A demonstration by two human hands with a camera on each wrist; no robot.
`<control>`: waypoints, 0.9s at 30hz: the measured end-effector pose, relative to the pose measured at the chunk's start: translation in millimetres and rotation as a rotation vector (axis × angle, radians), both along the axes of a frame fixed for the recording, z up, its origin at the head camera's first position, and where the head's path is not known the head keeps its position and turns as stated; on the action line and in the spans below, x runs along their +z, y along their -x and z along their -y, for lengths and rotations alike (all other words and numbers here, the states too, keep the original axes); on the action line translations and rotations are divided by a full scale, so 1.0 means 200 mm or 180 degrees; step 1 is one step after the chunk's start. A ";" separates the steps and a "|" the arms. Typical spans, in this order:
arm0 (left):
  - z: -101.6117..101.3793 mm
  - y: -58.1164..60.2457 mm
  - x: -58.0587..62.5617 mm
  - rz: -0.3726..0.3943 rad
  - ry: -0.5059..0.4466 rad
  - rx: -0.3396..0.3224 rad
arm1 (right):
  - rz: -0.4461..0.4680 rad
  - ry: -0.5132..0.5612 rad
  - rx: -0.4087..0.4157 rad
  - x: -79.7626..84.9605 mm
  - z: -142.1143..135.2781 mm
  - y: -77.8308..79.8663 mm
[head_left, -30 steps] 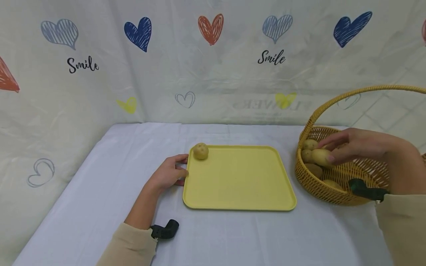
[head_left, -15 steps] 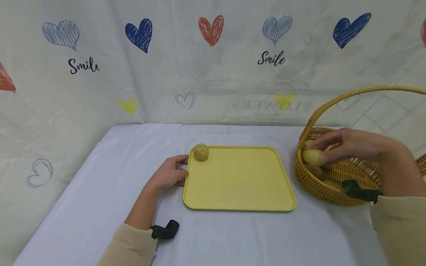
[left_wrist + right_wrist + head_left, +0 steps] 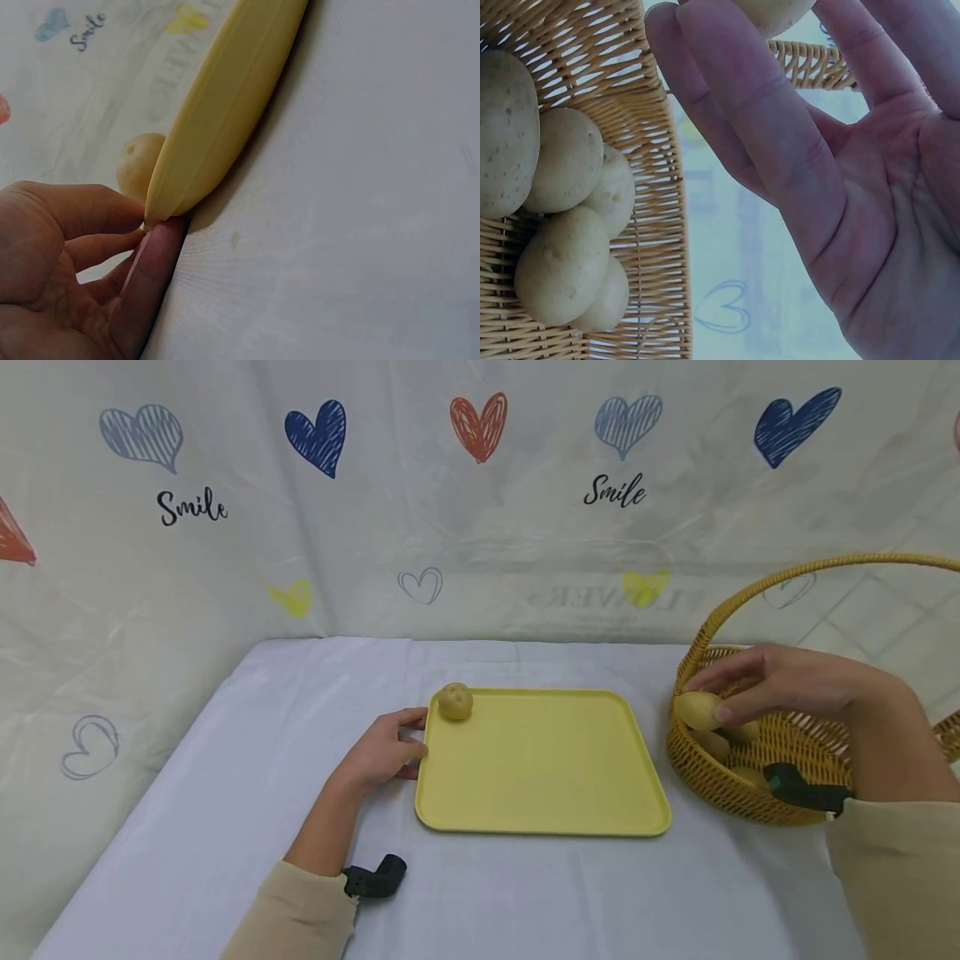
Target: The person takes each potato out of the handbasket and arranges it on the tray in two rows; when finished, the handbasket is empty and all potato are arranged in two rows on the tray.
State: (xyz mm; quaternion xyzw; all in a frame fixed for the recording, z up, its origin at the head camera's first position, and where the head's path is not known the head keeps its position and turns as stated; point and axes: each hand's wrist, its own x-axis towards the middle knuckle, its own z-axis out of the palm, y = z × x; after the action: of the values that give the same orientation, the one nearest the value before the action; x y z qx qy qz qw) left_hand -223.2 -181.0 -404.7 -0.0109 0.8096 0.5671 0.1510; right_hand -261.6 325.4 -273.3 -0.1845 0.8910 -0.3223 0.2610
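Observation:
My right hand pinches a pale potato between thumb and fingers, at the left rim of the wicker basket. Only the underside of that potato shows at the top of the right wrist view. Several more potatoes lie in the basket. At the tray's left edge, my left hand pinches the rim of the yellow tray, with digits on both sides of it in the left wrist view. One round potato sits in the tray's far left corner.
A tall woven handle arches over the basket. White cloth covers the table, and a printed curtain with hearts hangs behind it. Dark wrist cameras are strapped above both hands.
My right hand has moved left with the potato, from over the basket's inside to its left rim. The left hand and the tray have stayed put.

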 end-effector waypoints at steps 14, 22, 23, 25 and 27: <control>0.00 0.00 0.00 -0.0005 -0.0018 -0.0004 | -0.0268 -0.0047 0.0060 0.03 0.11 -0.02; 0.01 0.00 0.01 0.0012 -0.0054 0.0004 | -0.0332 -0.0105 0.0147 0.05 0.20 -0.01; 0.01 0.00 0.00 0.0013 -0.0064 0.0005 | -0.0331 -0.0090 0.0151 0.05 0.21 -0.01; 0.01 0.00 0.00 0.0006 -0.0090 -0.0006 | -0.0316 -0.0074 0.0154 0.05 0.23 -0.01; 0.01 0.00 -0.01 0.0006 -0.0113 -0.0005 | -0.0344 -0.0067 0.0167 0.05 0.25 0.00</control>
State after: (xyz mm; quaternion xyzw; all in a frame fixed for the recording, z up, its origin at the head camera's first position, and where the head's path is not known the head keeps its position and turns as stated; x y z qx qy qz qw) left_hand -223.4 -183.0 -405.7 -0.0082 0.7993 0.5812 0.1523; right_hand -260.9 275.1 -263.0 -0.2221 0.9021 -0.2955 0.2229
